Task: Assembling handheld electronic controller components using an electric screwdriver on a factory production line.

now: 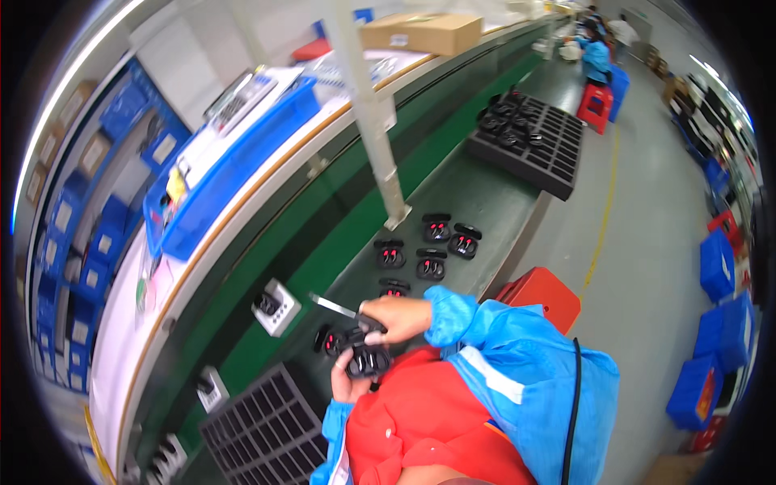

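Observation:
Close to my body, my left hand (343, 381) grips an open black earbud case (369, 361) with its inside facing up. Just above it, my right hand (402, 316) is closed round the dark handle of a slim tool (334, 306). The tool's flat silver blade points left over the bench; its exact kind is unclear. Beside my left hand lies another open case (330, 342) with a red glow, partly covered by the hands. Farther along the bench, several open earbud cases (390, 255) stand in a loose group, showing red lights inside.
A black compartment tray (263, 424) lies at the lower left; another tray (558, 153) farther off carries dark cases. White stands (279, 309) line the green conveyor's left side. A white post (368, 113) rises from the bench. Red stools (541, 295) stand right. Co-workers sit far off.

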Available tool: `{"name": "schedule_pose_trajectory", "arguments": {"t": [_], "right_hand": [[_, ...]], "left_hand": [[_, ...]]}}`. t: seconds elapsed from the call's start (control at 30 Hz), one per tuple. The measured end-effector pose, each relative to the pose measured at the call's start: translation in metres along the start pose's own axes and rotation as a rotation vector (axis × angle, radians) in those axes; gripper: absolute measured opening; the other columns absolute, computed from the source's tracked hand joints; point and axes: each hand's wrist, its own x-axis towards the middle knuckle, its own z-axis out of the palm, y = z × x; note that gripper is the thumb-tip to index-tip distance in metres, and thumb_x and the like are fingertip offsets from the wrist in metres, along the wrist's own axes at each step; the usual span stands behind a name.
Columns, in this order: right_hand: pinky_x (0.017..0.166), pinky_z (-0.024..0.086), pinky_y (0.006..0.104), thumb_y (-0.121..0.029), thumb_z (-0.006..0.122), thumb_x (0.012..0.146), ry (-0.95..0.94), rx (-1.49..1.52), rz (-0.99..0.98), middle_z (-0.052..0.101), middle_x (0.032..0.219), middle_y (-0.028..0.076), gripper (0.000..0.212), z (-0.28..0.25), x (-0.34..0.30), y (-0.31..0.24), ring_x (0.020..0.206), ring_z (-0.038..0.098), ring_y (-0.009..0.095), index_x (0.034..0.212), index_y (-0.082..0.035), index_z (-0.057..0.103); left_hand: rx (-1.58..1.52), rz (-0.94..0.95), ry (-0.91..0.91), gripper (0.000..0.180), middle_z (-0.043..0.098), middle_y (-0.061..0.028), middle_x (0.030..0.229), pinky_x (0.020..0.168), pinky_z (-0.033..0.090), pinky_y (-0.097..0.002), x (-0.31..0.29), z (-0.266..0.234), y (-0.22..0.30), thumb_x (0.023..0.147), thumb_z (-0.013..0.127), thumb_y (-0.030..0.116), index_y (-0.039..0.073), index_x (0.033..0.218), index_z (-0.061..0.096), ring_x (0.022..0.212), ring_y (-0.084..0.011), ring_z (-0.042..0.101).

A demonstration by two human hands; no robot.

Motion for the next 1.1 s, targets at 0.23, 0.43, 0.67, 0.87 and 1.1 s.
{"name": "schedule_pose_trajectory", "arguments": {"t": [0.23, 0.43, 0.67, 0.87, 1.1], "right_hand": [[0.062, 0.046, 0.0364, -0.013, 0.059, 0.077, -0.413, 0.103, 0.086, 0.061, 0.077, 0.015, 0.018, -0.043, -0.029, -0.018, 0.071, 0.060, 0.029, 0.090, -0.001, 0.053], [0.066, 0.047, 0.0364, -0.011, 0.058, 0.075, -0.585, 0.136, 0.154, 0.063, 0.077, 0.014, 0.016, -0.030, -0.023, 0.004, 0.073, 0.061, 0.029, 0.087, 0.001, 0.054], [0.063, 0.049, 0.0319, -0.009, 0.059, 0.077, -0.666, 0.131, 0.138, 0.063, 0.077, 0.013, 0.016, -0.037, -0.025, 0.010, 0.070, 0.063, 0.022, 0.088, 0.001, 0.055], [0.063, 0.049, 0.0321, -0.009, 0.058, 0.077, -0.682, 0.150, 0.153, 0.063, 0.076, 0.012, 0.014, -0.036, -0.024, 0.010, 0.070, 0.063, 0.022, 0.087, 0.001, 0.055], [0.063, 0.048, 0.0320, -0.010, 0.059, 0.077, -0.665, 0.198, 0.188, 0.063, 0.075, 0.012, 0.014, -0.038, -0.024, 0.017, 0.070, 0.062, 0.022, 0.087, 0.000, 0.055]], "left_hand": [[0.008, 0.493, 0.254, 0.036, 0.057, -0.0195, 0.111, 0.088, 0.046, -0.0463, 0.021, -0.029, 0.006, 0.087, 0.047, 0.017, -0.001, 0.118, 0.048, 0.102, -0.0327, 0.057], [0.049, 0.619, 0.307, 0.028, 0.059, -0.0207, 0.105, 0.087, 0.047, -0.0401, 0.018, -0.006, -0.002, 0.088, 0.046, 0.010, -0.004, 0.112, 0.051, 0.097, -0.0307, 0.060], [0.057, 0.655, 0.373, 0.026, 0.061, -0.0193, 0.102, 0.084, 0.049, -0.0391, 0.012, -0.010, -0.009, 0.087, 0.049, 0.009, -0.004, 0.110, 0.053, 0.096, -0.0298, 0.061], [0.075, 0.701, 0.441, 0.025, 0.061, -0.0176, 0.102, 0.081, 0.051, -0.0369, 0.013, -0.018, -0.009, 0.088, 0.050, 0.009, -0.002, 0.109, 0.054, 0.093, -0.0264, 0.062], [0.086, 0.659, 0.427, 0.022, 0.062, -0.0146, 0.100, 0.078, 0.052, -0.0352, 0.019, -0.021, -0.009, 0.087, 0.053, 0.009, -0.001, 0.106, 0.057, 0.090, -0.0246, 0.062]]}}
